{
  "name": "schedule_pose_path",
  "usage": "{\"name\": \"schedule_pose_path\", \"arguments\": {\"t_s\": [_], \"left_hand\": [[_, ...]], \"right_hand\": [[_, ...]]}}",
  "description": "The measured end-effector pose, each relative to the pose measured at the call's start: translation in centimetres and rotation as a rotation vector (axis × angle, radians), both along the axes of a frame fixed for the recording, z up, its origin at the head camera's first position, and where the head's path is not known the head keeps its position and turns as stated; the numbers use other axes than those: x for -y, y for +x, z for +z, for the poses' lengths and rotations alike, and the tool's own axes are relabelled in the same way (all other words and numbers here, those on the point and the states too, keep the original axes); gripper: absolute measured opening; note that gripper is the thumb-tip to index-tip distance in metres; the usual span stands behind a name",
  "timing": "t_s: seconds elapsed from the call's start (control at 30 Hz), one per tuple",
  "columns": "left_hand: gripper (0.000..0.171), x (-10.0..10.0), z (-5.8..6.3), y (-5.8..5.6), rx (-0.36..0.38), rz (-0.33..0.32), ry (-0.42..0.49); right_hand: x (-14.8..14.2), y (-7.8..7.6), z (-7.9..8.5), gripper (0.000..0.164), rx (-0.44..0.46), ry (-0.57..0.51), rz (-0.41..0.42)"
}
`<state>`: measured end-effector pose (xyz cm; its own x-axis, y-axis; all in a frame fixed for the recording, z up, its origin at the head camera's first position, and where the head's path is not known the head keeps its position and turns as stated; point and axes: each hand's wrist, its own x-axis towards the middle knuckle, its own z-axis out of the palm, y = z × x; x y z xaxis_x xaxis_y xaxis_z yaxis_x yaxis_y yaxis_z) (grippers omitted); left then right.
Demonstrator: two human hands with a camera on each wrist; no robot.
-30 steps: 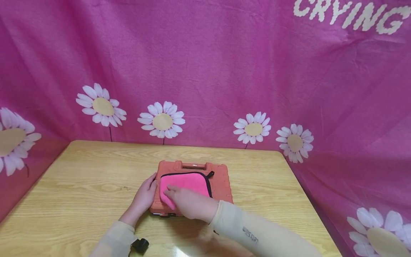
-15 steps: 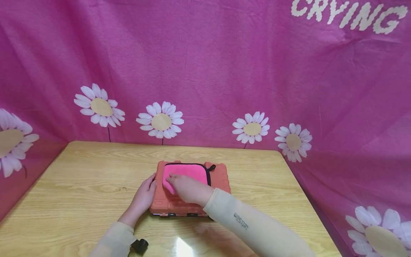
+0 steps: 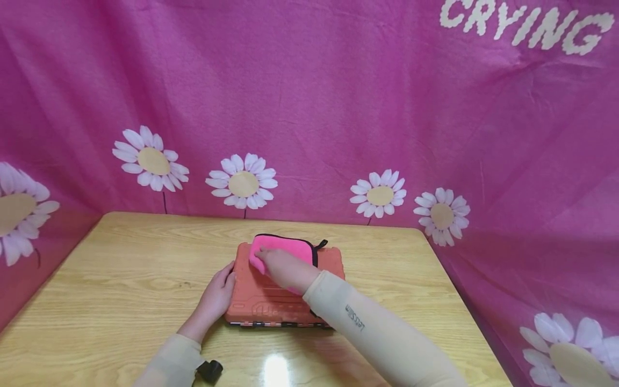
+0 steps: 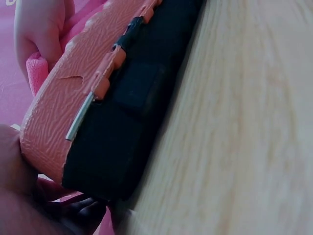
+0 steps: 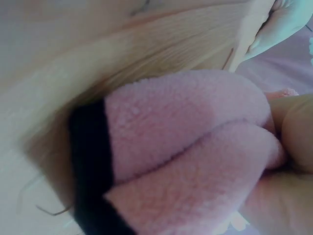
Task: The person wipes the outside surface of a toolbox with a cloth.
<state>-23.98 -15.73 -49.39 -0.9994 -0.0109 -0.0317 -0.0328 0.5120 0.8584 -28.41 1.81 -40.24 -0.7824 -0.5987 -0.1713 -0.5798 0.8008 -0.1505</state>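
Observation:
An orange plastic carrying case point(image 3: 275, 301) lies flat on the table, its textured lid uppermost. The left wrist view shows its black lower half and a metal pin along the hinged edge. My left hand point(image 3: 216, 290) holds the case at its left side, thumb on the lid's edge and fingers lower down. On top, my right hand point(image 3: 286, 267) grips a folded pink microfibre cloth point(image 3: 295, 247) with black trim and a hanging loop. Its fingers bunch the cloth's left end, and the cloth covers the case's far middle, hiding the handle. Up close, the right wrist view shows the fluffy cloth point(image 5: 195, 117) doubled over.
Wood-grain table point(image 3: 145, 269) extends on both sides of the case. A pink curtain point(image 3: 309, 107) with printed daisies hangs behind and beside the table. Near the left sleeve sits a small black strap piece point(image 3: 210, 371).
My right hand has slid the pink cloth away from me, from the near part of the lid to its far edge. The left hand stays on the case's side.

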Motion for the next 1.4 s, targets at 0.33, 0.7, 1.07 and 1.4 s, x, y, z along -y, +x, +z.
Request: {"name": "schedule_pose_path", "arguments": {"t_s": [0.33,0.7,1.07,1.4], "left_hand": [[0.052,0.0,0.0,0.0,-0.003,0.005,0.016],[0.055,-0.2,-0.1,0.0,-0.015,0.002,0.055],[0.055,-0.1,-0.3,-0.1,-0.033,-0.002,0.038],[0.056,-0.1,-0.2,-0.1,0.005,-0.010,0.039]], "right_hand": [[-0.3,-0.3,-0.2,0.047,-0.008,-0.002,0.003],[-0.7,0.0,-0.4,0.049,-0.033,0.010,0.040],[-1.5,2.1,-0.9,0.053,-0.111,0.121,0.116],[-3.5,5.4,-0.6,0.061,-0.113,0.139,0.221]]}}
